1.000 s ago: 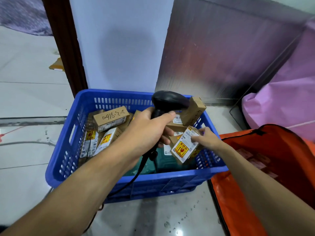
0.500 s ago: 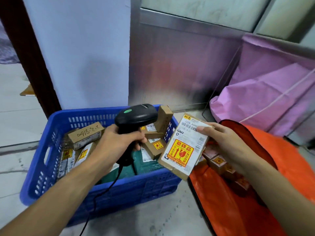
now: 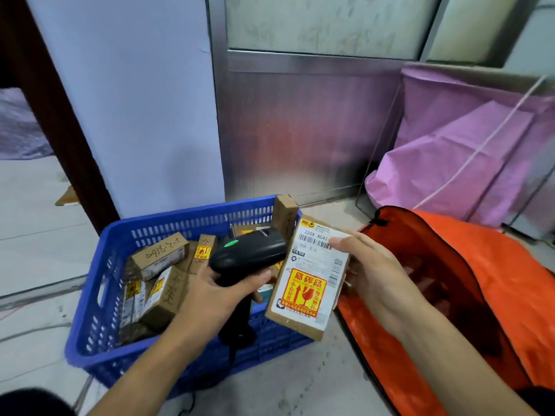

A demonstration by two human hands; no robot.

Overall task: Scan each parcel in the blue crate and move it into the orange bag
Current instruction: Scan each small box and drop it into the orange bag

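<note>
The blue crate (image 3: 88, 322) on the left holds more parcels (image 3: 159, 255). The left grip (image 3: 216, 298) is curled round the scanner (image 3: 249, 255), its nose at the label (image 3: 315, 253). The right grip (image 3: 375, 271) pinches one parcel (image 3: 306, 295), label facing up to be read, just beside the open orange bag (image 3: 495, 295).
</note>
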